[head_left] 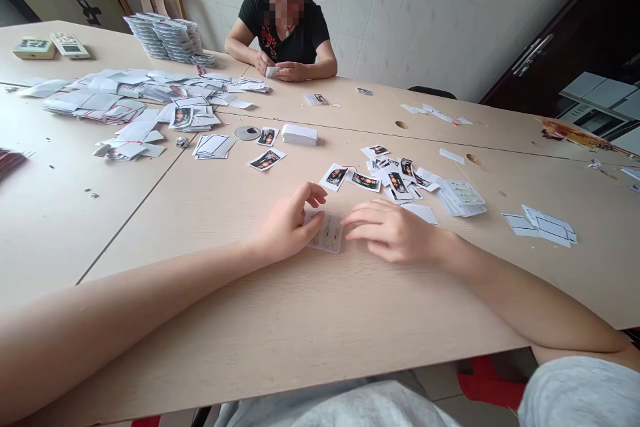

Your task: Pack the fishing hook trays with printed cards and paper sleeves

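Observation:
A small clear plastic case point(327, 233) with thin hook-like pieces inside lies flat on the wooden table point(280, 327). My left hand point(293, 223) rests at the case's left side, thumb over its top and fingers curled at the far edge. Just right of the case is my right hand point(390, 230), its fingers spread and pointing left, with nothing in them. Beyond my hands lie scattered black printed cards point(397, 183). A stack of similar clear cases point(463, 197) stands to the right of them.
Across the table a person point(285, 33) holds a small case. White packets point(105, 97) pile up at the left, with stacked cases point(170, 37) behind. A card stack point(300, 135), a grey ring point(247, 133) and white slips point(543, 223) lie around.

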The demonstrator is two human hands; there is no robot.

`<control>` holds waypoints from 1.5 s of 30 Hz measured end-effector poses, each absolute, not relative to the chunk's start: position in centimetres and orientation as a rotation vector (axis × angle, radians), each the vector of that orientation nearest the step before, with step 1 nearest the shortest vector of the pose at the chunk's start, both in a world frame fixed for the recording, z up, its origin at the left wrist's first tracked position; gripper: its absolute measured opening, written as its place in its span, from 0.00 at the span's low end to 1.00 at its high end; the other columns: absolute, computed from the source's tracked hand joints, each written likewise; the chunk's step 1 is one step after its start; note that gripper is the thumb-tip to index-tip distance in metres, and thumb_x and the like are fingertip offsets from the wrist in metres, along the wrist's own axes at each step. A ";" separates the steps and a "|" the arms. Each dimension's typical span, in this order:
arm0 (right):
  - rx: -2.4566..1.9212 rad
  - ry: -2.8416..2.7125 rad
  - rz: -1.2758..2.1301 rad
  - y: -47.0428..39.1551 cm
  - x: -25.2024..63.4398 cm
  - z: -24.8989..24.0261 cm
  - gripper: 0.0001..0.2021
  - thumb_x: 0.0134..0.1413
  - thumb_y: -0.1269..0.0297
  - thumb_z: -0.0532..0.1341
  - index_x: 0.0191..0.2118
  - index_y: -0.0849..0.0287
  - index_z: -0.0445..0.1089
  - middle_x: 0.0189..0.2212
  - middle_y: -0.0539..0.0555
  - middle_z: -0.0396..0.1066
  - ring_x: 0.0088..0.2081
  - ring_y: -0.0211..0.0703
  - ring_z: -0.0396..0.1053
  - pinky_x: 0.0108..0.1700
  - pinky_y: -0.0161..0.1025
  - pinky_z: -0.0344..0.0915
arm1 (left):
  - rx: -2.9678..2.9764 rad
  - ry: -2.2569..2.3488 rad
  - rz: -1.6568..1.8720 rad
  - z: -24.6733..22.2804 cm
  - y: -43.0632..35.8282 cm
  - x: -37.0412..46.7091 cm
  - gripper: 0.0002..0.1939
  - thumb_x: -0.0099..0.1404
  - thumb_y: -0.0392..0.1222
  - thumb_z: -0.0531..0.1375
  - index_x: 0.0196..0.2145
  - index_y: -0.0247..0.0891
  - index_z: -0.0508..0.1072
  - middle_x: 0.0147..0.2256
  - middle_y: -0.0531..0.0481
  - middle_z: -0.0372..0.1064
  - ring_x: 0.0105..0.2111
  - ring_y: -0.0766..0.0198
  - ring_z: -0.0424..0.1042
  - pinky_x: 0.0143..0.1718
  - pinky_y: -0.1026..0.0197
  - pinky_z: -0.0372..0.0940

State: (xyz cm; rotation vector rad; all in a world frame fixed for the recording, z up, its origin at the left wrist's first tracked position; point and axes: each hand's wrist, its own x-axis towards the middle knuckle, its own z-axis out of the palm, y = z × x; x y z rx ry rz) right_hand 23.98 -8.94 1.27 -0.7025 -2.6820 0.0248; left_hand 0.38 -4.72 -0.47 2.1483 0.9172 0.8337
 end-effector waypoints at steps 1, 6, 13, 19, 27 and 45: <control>-0.707 -2.619 0.017 -8.8 24.1 1.1 0.14 0.51 0.77 0.54 0.41 0.57 0.71 0.45 0.55 0.73 0.47 0.45 0.68 0.49 0.45 0.65 | 2.168 0.916 0.823 -0.4 -4.8 0.4 0.10 0.62 0.36 0.53 0.42 0.39 0.63 0.42 0.48 0.66 0.44 0.62 0.65 0.37 0.60 0.64; -0.682 -2.484 -0.014 -8.7 23.9 -0.1 0.09 0.51 0.76 0.56 0.35 0.58 0.71 0.38 0.55 0.75 0.39 0.42 0.70 0.42 0.42 0.67 | 2.191 0.924 0.816 -0.2 -4.8 0.3 0.10 0.61 0.35 0.53 0.42 0.38 0.63 0.43 0.48 0.66 0.43 0.63 0.66 0.38 0.60 0.64; -0.656 -2.480 -0.113 -8.8 23.4 -1.4 0.09 0.52 0.75 0.56 0.36 0.59 0.72 0.39 0.54 0.75 0.40 0.42 0.70 0.41 0.41 0.66 | 2.162 0.934 0.834 -0.4 -4.6 0.4 0.10 0.60 0.35 0.53 0.41 0.38 0.64 0.42 0.48 0.67 0.43 0.63 0.66 0.36 0.61 0.65; -1.079 -2.297 -0.329 -7.0 24.9 -0.9 0.09 0.53 0.73 0.56 0.35 0.58 0.72 0.37 0.53 0.75 0.41 0.44 0.69 0.45 0.43 0.63 | 2.236 0.943 0.798 -0.2 -4.8 0.4 0.11 0.59 0.34 0.53 0.41 0.39 0.64 0.42 0.49 0.67 0.43 0.63 0.66 0.38 0.60 0.64; -1.877 -2.026 -0.381 -4.1 28.9 -1.4 0.16 0.51 0.54 0.60 0.42 0.56 0.73 0.52 0.60 0.65 0.54 0.59 0.58 0.53 0.54 0.56 | 2.287 0.952 0.769 -0.3 -4.7 0.3 0.11 0.59 0.34 0.53 0.41 0.40 0.63 0.42 0.49 0.67 0.43 0.62 0.66 0.44 0.58 0.63; -1.824 -2.103 -0.268 -3.2 29.4 -1.9 0.15 0.51 0.50 0.60 0.39 0.54 0.75 0.57 0.60 0.61 0.58 0.62 0.53 0.54 0.61 0.52 | 2.338 0.864 0.638 0.2 -5.1 0.2 0.11 0.60 0.37 0.52 0.42 0.40 0.63 0.42 0.48 0.69 0.39 0.60 0.69 0.41 0.56 0.65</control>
